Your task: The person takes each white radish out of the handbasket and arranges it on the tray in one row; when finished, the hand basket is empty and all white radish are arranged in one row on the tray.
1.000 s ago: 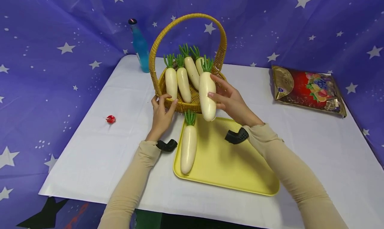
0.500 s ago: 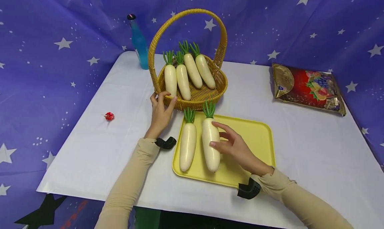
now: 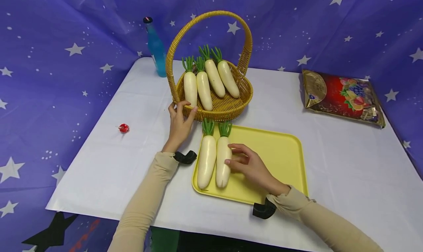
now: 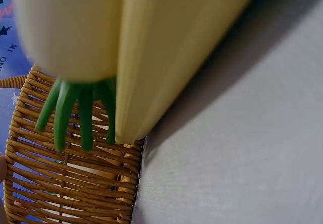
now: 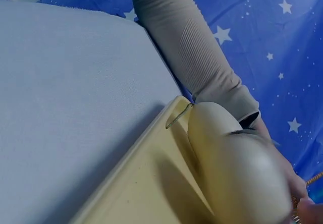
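Observation:
In the head view my left hand [image 3: 180,129] grips the near left rim of the wicker basket [image 3: 228,114], its thumb inside the handle's foot. Several white radishes with green tops lie in the basket. Two more lie side by side at the left of the yellow tray [image 3: 285,136]: the left radish [image 3: 207,162] and the right radish [image 3: 223,160]. My right hand [image 3: 252,167] holds the latter from its right side, fingertips and thumb on its upper surface. The right wrist view has both radishes close up, the nearer radish [image 5: 252,178] overlapping the other.
A blue bottle [image 3: 156,52] stands behind the basket's left side. On the left part of the white cloth lies a small red-wrapped candy [image 3: 123,128]. A red and gold bag [image 3: 345,98] lies at the back right.
My right hand has carried a radish from the basket's front down to the tray, then left beside the other radish. My left hand has stayed at the basket rim.

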Tool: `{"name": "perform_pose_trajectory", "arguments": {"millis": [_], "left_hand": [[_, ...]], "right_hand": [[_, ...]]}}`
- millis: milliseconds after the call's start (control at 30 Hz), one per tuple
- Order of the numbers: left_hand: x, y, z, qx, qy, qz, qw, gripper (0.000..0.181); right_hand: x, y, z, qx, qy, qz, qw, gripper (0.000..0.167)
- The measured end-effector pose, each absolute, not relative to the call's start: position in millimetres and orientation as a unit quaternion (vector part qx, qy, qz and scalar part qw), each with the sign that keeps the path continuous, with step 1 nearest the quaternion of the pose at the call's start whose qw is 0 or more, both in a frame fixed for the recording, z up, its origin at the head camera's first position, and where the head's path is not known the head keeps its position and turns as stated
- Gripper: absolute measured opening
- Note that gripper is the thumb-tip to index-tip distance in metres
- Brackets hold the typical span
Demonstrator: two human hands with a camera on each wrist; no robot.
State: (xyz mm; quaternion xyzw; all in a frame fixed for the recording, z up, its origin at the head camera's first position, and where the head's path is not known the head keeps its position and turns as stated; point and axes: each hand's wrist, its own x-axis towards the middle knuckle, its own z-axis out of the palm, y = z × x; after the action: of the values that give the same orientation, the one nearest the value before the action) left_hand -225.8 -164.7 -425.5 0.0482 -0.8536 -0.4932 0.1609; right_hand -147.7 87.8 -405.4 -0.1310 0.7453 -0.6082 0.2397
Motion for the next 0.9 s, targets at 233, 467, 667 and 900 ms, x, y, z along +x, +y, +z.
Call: {"name": "perform_pose_trajectory", "arguments": {"millis": [233,467,667,900], "left_hand": [[-226.6,-165.9,-425.9,0.047,-0.853,-0.493,0.162,0.041],[-227.5,-165.6,-427.6,0.045,-0.853,-0.495,0.162,0.04],[-226.7,-165.4,-426.7,0.046,-0.855,-0.491,0.161,0.041],[-226.0,-165.0,-425.7,0.048,-0.857,-0.489,0.159,0.042]], "right_hand": [[-147.7,86.4,-403.8,-0.163,0.781,-0.575,0.182,0.032],[-148.7,85.0,-400.7,-0.168,0.793,-0.565,0.155,0.027],[-150.7,83.2,-396.4,-0.177,0.8,-0.56,0.123,0.026],[-151.8,80.7,-389.1,-0.191,0.803,-0.554,0.109,0.028]]}}
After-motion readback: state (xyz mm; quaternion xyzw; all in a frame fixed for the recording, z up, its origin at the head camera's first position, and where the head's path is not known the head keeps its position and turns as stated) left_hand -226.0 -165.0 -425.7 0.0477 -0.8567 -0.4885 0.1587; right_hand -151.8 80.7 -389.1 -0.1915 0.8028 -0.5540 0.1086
